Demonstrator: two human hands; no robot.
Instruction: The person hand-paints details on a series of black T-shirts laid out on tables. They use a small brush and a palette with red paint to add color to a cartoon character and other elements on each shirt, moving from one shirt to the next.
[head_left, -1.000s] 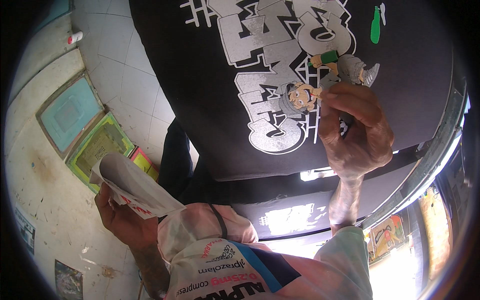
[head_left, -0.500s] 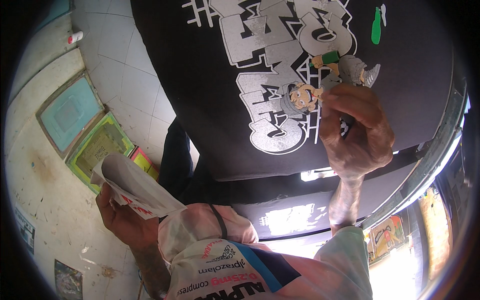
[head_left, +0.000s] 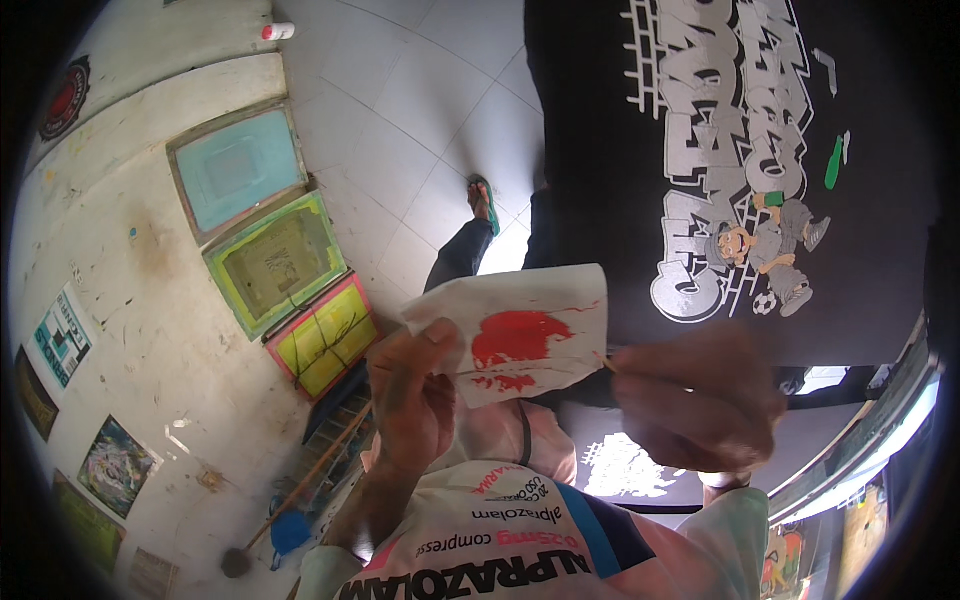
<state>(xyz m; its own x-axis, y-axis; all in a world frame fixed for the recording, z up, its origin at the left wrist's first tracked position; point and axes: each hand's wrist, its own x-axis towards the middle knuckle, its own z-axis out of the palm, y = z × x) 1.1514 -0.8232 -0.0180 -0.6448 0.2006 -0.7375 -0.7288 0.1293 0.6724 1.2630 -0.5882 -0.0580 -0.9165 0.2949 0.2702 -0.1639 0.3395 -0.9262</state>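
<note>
My left hand [head_left: 415, 385] grips the left edge of a white paper sheet [head_left: 455, 298], thumb on top. A smeared patch of red paint [head_left: 525, 335] covers its middle. At the sheet's right edge, my right hand [head_left: 700, 395] is closed in a pinch, slightly blurred. A thin, light stick [head_left: 606, 362] pokes out from its fingertips, its tip at or very close to the paper. Beyond that hand lies a black fabric panel [head_left: 870, 270] printed with grey block lettering [head_left: 690, 170] and a cartoon figure [head_left: 775, 245] wearing a grey hat.
Three framed screens, blue [head_left: 240, 165], green [head_left: 240, 290] and yellow [head_left: 325, 345], line the wall at left. A second black printed panel [head_left: 740, 440] lies nearer me. A blue dustpan-like object [head_left: 291, 532] is at lower left; a sandalled foot [head_left: 482, 202] stands on the tiles.
My right hand has left the cartoon's face and come down to the paper. My left hand has brought the sheet rightward and turned its red side up. The view has swung left.
</note>
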